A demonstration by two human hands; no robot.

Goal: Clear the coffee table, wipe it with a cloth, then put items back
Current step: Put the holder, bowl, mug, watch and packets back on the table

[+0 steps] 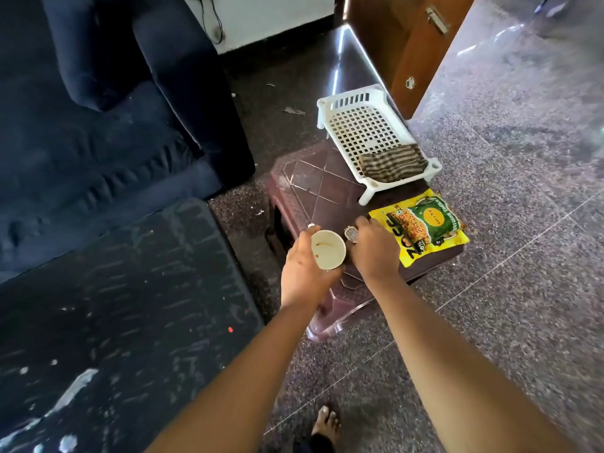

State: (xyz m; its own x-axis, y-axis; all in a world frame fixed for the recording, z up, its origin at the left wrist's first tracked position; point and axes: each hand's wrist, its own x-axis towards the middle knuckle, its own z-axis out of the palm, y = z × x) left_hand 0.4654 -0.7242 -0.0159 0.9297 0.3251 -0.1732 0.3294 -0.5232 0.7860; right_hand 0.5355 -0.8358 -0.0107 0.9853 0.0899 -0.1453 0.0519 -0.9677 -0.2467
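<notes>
Coffee table (310, 184): low, brown plastic, standing on the speckled floor, not yet cleared. Four items remain on or over it.

Paper cup (327, 250): used and stained inside, gripped round its wall by the left hand (304, 273) above the near edge of the table.

Wristwatch (350, 234): just beside the cup, with the right hand (376, 250) curled over it and its fingers closing on the strap. Whether it is off the surface cannot be told.

Snack packet (425, 227): yellow, lying flat at the right edge of the table, touching the right hand.

White basket (322, 109): at the far corner, with the striped cloth (392, 166) folded at its near end.

Assessment: clearing is at an early stage. The watch should be secured by the strap, not the face, before lifting. The cup should be kept upright against dregs. The cloth should stay within reach for wiping.

Surroundings: dark sofa (98, 125) to the left.
</notes>
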